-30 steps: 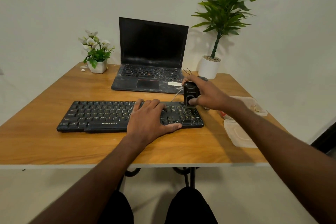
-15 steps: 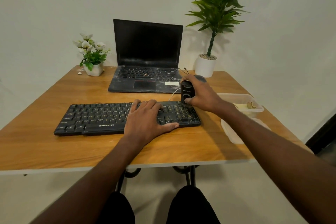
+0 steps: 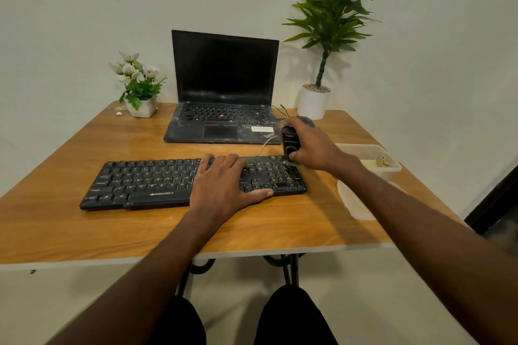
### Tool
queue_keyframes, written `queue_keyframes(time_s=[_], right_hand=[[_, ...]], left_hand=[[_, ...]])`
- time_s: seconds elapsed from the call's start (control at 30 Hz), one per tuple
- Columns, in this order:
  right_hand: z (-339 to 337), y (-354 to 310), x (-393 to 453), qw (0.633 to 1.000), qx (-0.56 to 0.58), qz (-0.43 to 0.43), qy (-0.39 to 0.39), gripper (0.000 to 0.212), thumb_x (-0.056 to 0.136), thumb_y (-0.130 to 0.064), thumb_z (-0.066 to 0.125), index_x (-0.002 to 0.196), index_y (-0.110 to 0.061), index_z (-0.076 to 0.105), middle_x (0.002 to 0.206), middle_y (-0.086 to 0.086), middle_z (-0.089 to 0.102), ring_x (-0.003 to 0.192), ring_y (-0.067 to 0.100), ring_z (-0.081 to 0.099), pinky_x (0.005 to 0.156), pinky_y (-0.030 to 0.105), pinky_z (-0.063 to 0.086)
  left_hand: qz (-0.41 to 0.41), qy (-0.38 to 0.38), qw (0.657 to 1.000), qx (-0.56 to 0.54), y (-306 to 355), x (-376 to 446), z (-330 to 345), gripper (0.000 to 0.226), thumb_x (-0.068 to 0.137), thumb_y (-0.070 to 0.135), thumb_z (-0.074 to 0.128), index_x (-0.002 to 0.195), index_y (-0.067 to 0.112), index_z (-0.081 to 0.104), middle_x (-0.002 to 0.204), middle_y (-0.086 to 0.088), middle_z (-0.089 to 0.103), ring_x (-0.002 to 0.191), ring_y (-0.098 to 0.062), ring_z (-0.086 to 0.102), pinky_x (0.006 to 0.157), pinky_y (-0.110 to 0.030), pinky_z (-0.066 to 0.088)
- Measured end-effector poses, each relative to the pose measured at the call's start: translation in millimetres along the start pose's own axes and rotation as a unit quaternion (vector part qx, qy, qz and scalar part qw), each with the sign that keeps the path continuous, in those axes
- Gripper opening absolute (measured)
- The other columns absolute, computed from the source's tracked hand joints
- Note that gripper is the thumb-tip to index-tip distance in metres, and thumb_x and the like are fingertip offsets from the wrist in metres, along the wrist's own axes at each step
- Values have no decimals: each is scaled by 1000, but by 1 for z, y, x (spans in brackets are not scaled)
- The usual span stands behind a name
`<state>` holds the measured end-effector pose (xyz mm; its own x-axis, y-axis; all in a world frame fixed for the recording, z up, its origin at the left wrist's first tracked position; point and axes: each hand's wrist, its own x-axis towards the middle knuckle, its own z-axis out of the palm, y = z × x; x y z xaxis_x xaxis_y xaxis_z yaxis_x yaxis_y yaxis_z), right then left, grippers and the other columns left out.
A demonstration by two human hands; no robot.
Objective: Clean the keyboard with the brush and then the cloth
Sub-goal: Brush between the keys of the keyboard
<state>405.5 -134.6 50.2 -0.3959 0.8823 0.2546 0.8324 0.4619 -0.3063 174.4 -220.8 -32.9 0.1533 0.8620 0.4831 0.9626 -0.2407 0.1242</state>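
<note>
Keyboard: a black full-size plastic keyboard (image 3: 193,183) with pale lettering lies flat on the wooden table top (image 3: 84,230), its long side running left to right, in front of the laptop and apart from it.
Left hand: the left hand (image 3: 224,187) lies palm down on the right-centre keys, fingers spread flat and pointing away from the person, thumb stretched out along the near edge; it grasps nothing, only presses on the keyboard.
Right hand: the right hand (image 3: 311,145) is curled closed around a small black upright brush body (image 3: 290,144), fingers wrapped over its far side and thumb at its base.
Brush: its lower tip meets the keys at the keyboard's far right corner; the bristles are too small to make out.
Cloth: cannot tell where it is; a yellowish item sits inside the clear plastic tub (image 3: 370,154) at the table's right edge.
Lid: a pale plastic lid (image 3: 354,202) lies flat just in front of that tub, partly hidden by the right forearm.
Laptop: an open black laptop (image 3: 224,92), dark screen, stands behind the keyboard.
Plants: a small white-flowered pot (image 3: 140,92) far left, a tall green plant in a white pot (image 3: 322,87) far right.
</note>
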Motion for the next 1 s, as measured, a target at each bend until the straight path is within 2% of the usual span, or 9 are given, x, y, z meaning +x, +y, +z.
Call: queue_keyframes(time_s=[0.17,0.3,0.37,0.43,0.57,0.67,0.73,0.83,1.0], right_hand=[[2,12,-14,992,93,29,81,76,78,-11,86,137,-30,43,132,8,59,113,25,62,79,32,58],[-6,5,-17,990,140,17,-4,76,78,-6,85,137,-30,43,129,2,54,113,24,63,74,26,59],[-20,0,-10,990,107,18,-89,80,80,-4,84,143,-28,41,125,1,52,109,21,61,72,25,58],[-28,-9,-2,991,49,11,-121,83,81,-4,83,146,-29,38,123,1,53,108,20,59,77,31,58],[-16,-16,0,998,23,3,-53,80,80,-5,83,143,-28,39,128,9,57,110,23,60,79,33,57],[-17,-11,-4,994,67,28,-77,83,81,-2,82,147,-28,38,129,8,53,109,22,58,70,27,57],[-20,-11,-1,996,23,32,-81,83,81,-3,81,146,-29,38,132,11,55,110,24,59,74,29,57],[-17,-19,1,994,-102,10,-31,78,82,-7,81,146,-24,39,132,12,59,117,31,61,79,31,47],[-8,-18,-4,997,-67,25,-30,81,81,-7,82,146,-26,38,135,12,59,118,29,60,74,30,46]], left_hand=[[-3,-2,1000,-5,0,0,-1,95,76,105,33,125,30,66,129,11,64,126,-15,57,128,-49,21],[0,-2,1000,-7,0,0,0,93,76,104,35,124,31,66,126,12,64,124,-14,58,127,-49,21],[-2,-3,1000,-3,0,0,-1,93,76,104,34,124,31,66,126,12,64,124,-14,58,127,-50,22],[-5,-4,1000,-2,0,0,-1,94,76,104,34,124,30,66,126,11,64,124,-15,58,127,-50,22],[-5,0,1000,-3,0,-2,0,94,76,104,35,124,30,66,126,11,64,124,-15,58,127,-50,22],[-4,2,1000,-5,-1,0,1,93,76,104,35,124,30,66,126,11,64,124,-15,58,127,-50,22],[-4,0,1000,-6,-1,0,1,93,76,104,35,124,30,66,126,11,64,125,-15,58,127,-50,22],[-4,4,1000,-11,-1,-1,2,94,76,104,35,123,30,66,127,11,65,125,-15,58,127,-50,22],[-4,5,1000,-7,-2,1,3,94,75,105,32,122,30,66,126,11,65,125,-15,58,127,-50,22]])
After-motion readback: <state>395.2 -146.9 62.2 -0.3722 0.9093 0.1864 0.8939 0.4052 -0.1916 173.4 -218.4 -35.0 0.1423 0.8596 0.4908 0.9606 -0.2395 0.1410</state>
